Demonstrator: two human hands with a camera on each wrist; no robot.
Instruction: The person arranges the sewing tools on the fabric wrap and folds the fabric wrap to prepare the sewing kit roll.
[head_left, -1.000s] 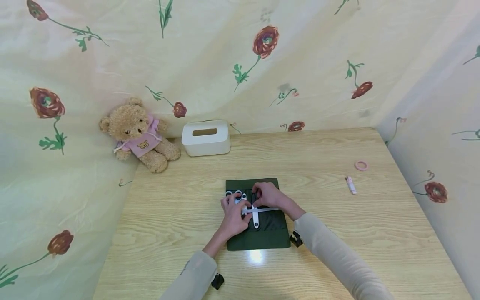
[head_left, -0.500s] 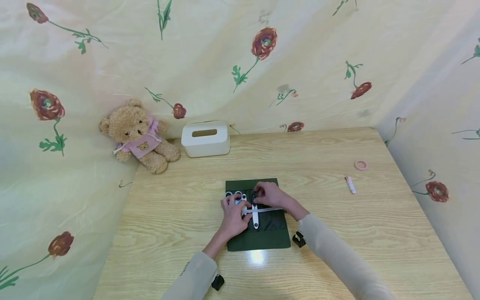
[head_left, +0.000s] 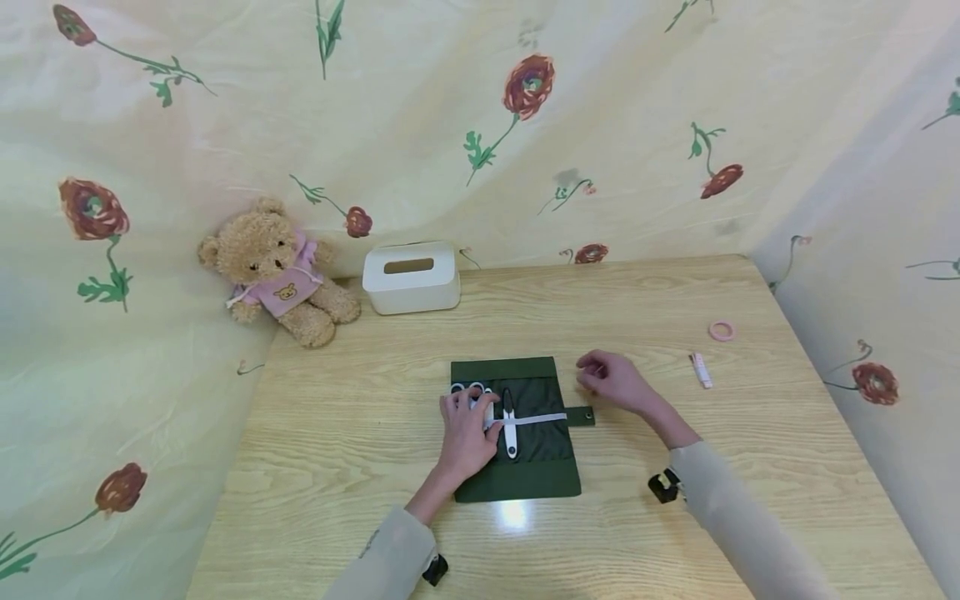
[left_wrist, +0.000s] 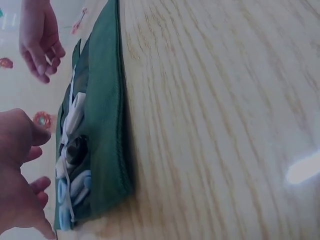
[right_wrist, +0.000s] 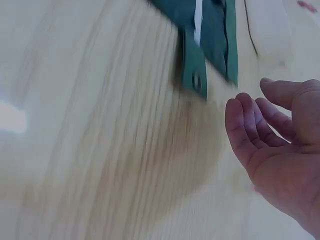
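The dark green tool pouch (head_left: 517,487) lies flat and unrolled on the tabletop (head_left: 330,433), under the left hand (head_left: 467,433). The left hand lies over the scissors (head_left: 477,384), fingers spread and loosely bent; whether it presses on them cannot be told. Just to the right of the left hand, a white tool (head_left: 511,439) with a black end sits under the white elastic band (head_left: 543,417). The right hand (head_left: 615,383) is apart from the pouch, loosely curled, thumb clear of the fingers, and holds nothing. The snap tab (head_left: 581,416) projects from the pouch edge, nearer the person than the right hand's fingertips. Beyond the right hand, to its right, lie a pink-and-white strip (head_left: 702,370) and a pink ring (head_left: 722,325). Beyond the left hand stand a white tissue box (head_left: 412,292) and, farther left, a teddy bear (head_left: 288,279).
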